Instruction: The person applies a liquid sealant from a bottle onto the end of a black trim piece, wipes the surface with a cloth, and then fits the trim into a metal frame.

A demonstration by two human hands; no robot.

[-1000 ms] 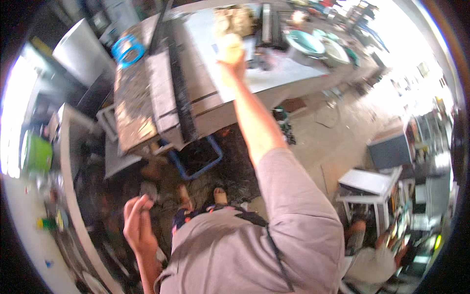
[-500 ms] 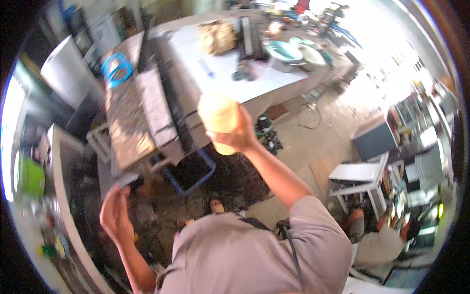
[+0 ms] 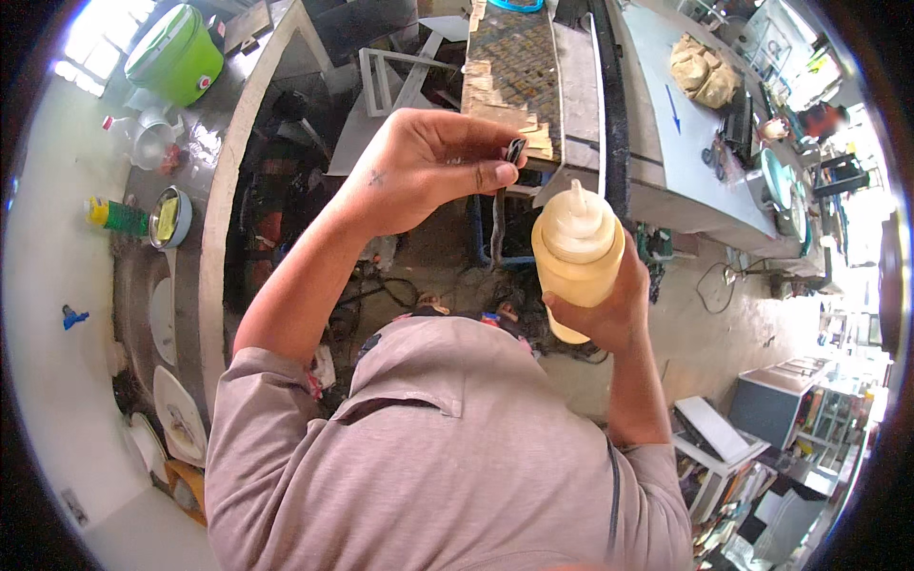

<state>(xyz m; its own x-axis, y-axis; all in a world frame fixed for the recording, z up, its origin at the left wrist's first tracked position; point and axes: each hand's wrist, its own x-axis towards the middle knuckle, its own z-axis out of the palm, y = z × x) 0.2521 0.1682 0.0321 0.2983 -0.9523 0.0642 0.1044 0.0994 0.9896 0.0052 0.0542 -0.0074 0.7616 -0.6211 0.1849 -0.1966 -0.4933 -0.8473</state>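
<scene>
1. Cluttered workroom floor spreads behind and to the right of both hands' fingers.
2. Beyond the fingers, off to their right, a long desk bears a crumpled brown bundle.
3. Well left of the fingers is a green bucket.
4. Right hand: its fingers wrap the lower body of a pale yellow squeeze bottle, whose long axis runs roughly up the view, nozzle uppermost. That nozzle sits just right of the left fingers, slightly lower in view and apart; they appear nearer it than the right ones.
5. Left hand: fingertips pinch narrowly on a thin dark strip, which dangles beneath them.
</scene>
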